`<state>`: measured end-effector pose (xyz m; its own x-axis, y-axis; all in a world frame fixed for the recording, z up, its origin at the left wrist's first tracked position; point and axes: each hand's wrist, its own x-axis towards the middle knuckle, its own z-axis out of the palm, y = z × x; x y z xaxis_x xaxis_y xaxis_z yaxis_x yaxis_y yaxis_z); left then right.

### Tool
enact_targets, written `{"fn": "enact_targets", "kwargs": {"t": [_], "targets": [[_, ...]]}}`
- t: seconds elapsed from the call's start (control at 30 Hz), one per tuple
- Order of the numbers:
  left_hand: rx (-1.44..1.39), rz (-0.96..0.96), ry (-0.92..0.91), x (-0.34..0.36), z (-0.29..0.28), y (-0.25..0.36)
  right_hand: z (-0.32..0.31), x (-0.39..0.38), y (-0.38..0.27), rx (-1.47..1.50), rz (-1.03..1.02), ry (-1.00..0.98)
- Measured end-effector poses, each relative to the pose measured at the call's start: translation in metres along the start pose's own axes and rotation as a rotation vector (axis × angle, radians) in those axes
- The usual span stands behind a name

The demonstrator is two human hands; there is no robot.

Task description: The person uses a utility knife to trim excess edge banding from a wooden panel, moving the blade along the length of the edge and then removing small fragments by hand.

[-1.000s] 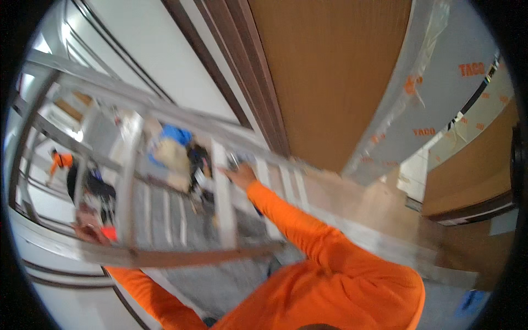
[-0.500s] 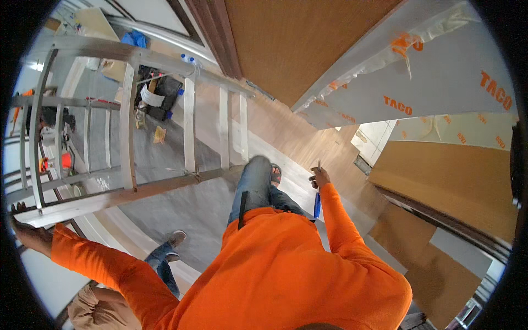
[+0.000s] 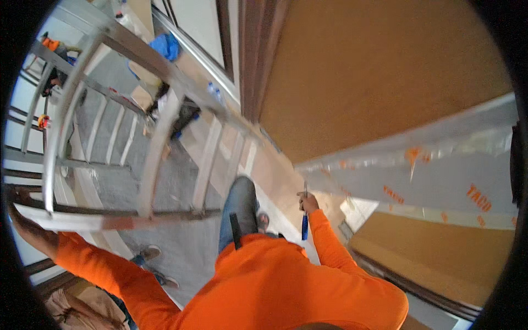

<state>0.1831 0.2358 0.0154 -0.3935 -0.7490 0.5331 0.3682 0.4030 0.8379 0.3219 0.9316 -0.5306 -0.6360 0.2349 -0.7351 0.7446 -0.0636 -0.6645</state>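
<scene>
At the far left, my left hand (image 3: 34, 231) grips the end of the near rail of a metal ladder (image 3: 124, 221); its fingertips are dim at the picture's rim. The ladder is tilted and stretches from that hand to beside my bent knee. My right hand (image 3: 309, 203), out in front on the right, is closed round the shaft of a screwdriver-like tool (image 3: 304, 226). The tool's blue handle hangs below the fist and a thin metal tip sticks up above it. Motion blurs the ladder somewhat.
Another person (image 3: 82, 313) is close at lower left, with shoes showing on the grey floor (image 3: 181, 247). Brown board panels (image 3: 385, 71) and a film-wrapped grey panel (image 3: 451, 170) stand on the right. A blue bag (image 3: 165, 47), bottles (image 3: 214, 91) and black items lie beyond the ladder.
The view has turned, so the panels fill more of the right side. The ladder looks nearer and more steeply tilted. Both hands keep their holds.
</scene>
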Motion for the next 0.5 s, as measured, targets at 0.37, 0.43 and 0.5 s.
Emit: {"fn": "enact_targets", "kwargs": {"t": [0.37,0.43,0.5], "targets": [[-0.379,-0.379,0.276,-0.058,-0.031,0.017,0.221,-0.143,-0.527,-0.216,-1.031,-0.332],[-0.232,-0.317,0.184,-0.058,-0.038,0.033,0.275,-0.161,-0.601,-0.029,-1.192,-0.484],[-0.233,-0.385,0.166,-0.045,-0.034,0.036,0.319,-0.190,-0.683,-0.041,-1.306,-0.474]]}}
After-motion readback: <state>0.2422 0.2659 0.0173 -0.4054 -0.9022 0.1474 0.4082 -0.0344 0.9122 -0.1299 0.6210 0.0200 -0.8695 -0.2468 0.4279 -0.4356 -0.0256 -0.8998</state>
